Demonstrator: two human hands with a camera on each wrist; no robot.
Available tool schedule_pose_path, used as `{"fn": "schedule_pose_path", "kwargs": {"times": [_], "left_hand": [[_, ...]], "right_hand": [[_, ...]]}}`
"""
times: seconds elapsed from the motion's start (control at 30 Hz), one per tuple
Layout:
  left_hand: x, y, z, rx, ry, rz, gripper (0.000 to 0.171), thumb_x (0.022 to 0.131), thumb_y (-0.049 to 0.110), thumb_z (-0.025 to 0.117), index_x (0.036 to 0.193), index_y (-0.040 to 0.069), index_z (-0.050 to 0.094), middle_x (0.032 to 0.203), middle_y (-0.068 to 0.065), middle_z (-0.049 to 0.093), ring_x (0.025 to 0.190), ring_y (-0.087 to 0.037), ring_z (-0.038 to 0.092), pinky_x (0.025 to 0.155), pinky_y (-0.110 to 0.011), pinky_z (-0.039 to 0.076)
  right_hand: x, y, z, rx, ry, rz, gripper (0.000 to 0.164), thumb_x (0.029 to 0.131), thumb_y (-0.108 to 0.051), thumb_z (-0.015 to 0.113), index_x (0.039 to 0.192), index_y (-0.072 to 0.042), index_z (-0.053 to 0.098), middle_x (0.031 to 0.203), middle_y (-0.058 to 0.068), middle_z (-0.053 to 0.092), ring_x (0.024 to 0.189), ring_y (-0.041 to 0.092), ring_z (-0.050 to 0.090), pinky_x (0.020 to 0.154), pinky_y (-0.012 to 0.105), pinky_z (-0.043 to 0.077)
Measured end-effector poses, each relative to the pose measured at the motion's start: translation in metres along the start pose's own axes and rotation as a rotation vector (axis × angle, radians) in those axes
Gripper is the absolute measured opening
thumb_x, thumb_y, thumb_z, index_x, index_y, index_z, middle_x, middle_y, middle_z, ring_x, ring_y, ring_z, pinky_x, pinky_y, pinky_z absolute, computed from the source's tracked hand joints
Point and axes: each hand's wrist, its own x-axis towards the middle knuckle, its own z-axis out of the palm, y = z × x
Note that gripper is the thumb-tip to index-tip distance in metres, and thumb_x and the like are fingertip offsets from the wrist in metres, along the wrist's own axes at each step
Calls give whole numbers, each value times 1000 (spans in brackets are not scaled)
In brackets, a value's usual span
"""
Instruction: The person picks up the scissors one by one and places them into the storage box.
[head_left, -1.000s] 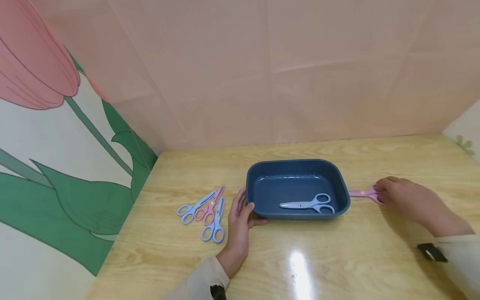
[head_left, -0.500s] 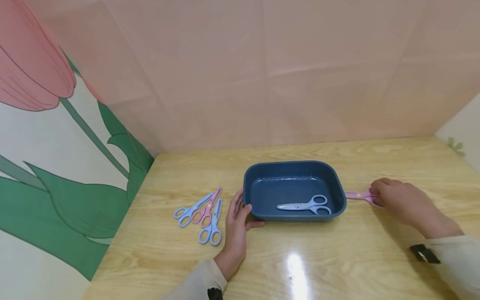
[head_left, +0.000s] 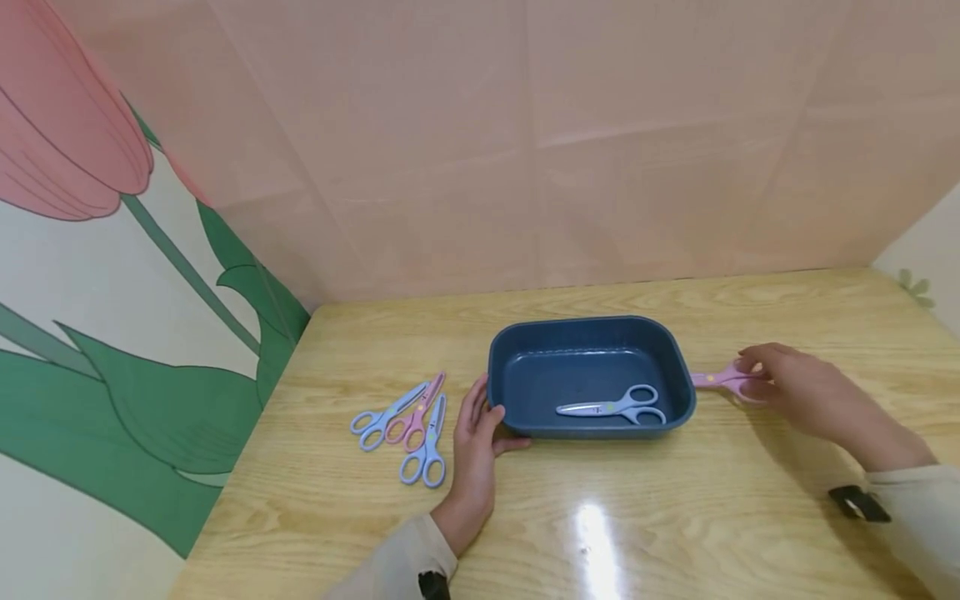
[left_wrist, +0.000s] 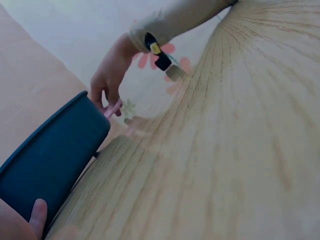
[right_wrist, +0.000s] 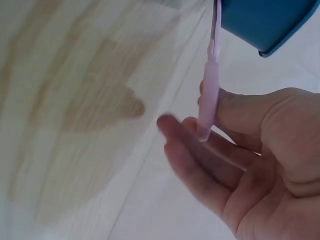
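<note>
A dark blue plastic bin [head_left: 592,433] stands on the wooden table. My left hand [head_left: 474,458] holds its near left corner, fingers along the left wall and one digit against the front wall. Inside the bin lies a pair of light blue scissors [head_left: 611,408]. To the right, my right hand [head_left: 813,404] pinches the handle of pink scissors [head_left: 723,379]. Their blades point toward the bin's right wall, and the tip is hidden behind it in the head view. In the right wrist view, the pink scissors [right_wrist: 210,95] are held up off the table between thumb and fingers.
Left of the bin, two light blue scissors [head_left: 423,458] and one pair of pink scissors [head_left: 412,425] lie overlapping on the table [head_left: 322,517]. A peach-coloured backdrop [head_left: 540,167] rises along the table's back edge. A wall with painted tulips [head_left: 187,333] borders the left side.
My right hand has raised the pink scissors slightly, and more of their handle loops shows. My left hand keeps its place on the bin. The head view has shifted a little.
</note>
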Motion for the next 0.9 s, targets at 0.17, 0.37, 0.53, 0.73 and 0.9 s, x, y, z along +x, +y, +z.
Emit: {"fn": "schedule_pose_path", "kwargs": {"times": [0.17,0.37,0.53,0.73,0.9], "left_hand": [[-1,1,1,3,2,0,50,96,10,49,144,20,40,149,-6,40,127,-29,48,64,-40,61],[0,3,0,7,7,4,50,96,10,50,143,21,40,149,-6,40,128,-30,47,64,-40,61],[0,2,0,8,7,-6,50,96,10,50,143,22,40,150,-6,40,128,-30,47,64,-39,61],[0,1,1,2,6,-6,49,96,11,50,143,22,41,150,-6,40,128,-30,47,63,-38,61],[1,0,1,3,12,-6,49,96,12,51,143,22,41,150,-6,39,128,-29,47,63,-39,61]], "right_hand": [[1,4,-3,49,45,-7,24,80,-9,74,102,-3,66,96,12,70,78,23,67,61,33,54],[2,7,-9,78,79,11,26,79,-13,76,102,-8,67,101,16,69,67,11,67,53,18,48],[2,8,-13,67,139,6,29,77,-16,78,103,-8,69,105,21,68,63,-4,62,51,17,47],[1,5,-17,58,135,44,38,76,-25,79,108,-7,69,104,20,70,62,-11,59,50,18,46],[-1,3,-20,48,110,62,46,74,-30,80,112,-7,67,101,14,73,61,-13,56,49,18,45]]}}
